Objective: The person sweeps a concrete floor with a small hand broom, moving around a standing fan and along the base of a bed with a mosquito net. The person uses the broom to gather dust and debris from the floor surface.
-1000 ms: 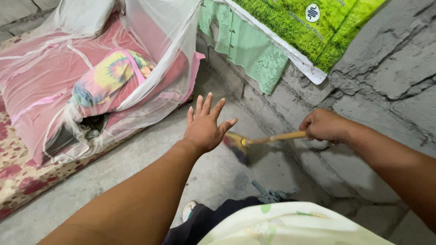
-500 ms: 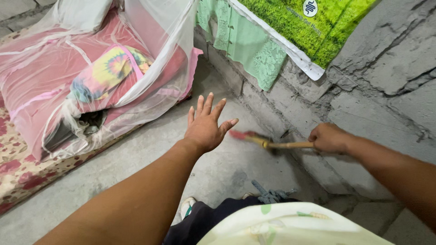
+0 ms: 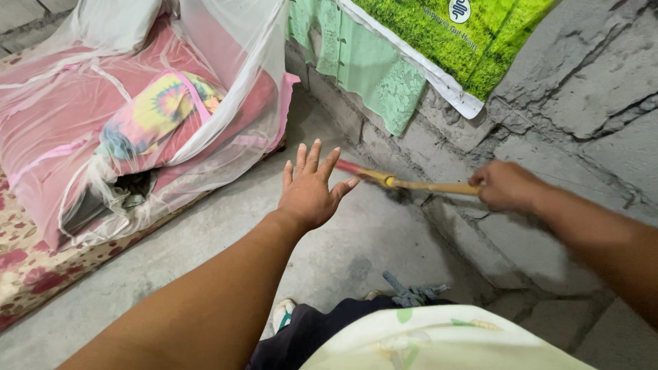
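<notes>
From the head view, the person bends over a bare concrete floor (image 3: 205, 260) beside a rough block wall (image 3: 589, 89). The right hand (image 3: 506, 186) is closed in a fist around the far end of a short broom (image 3: 404, 181), and its thumb and fingers wrap the pale wooden handle fully. The broom lies almost level, with its long axis running from the right hand toward the left, slightly upward in the picture, along the foot of the wall. Its reddish bristle end is blurred and comes just beside the fingertips of the left hand (image 3: 310, 190), but I cannot tell if they touch. The left hand holds nothing; the fingers are spread wide and straight, palm facing down, hovering above the floor with the arm stretched forward. So the broom head lies to the right of the left fingers and near to them, while only the right hand has the handle. At the left side a mattress (image 3: 27, 267) with flower pattern lies on the floor, covered by a pink net (image 3: 226, 82), and a tie-dye pillow (image 3: 154, 113) is under the net. A green cloth (image 3: 370, 68) and a green banner (image 3: 452, 41) hang on the wall above the broom.
</notes>
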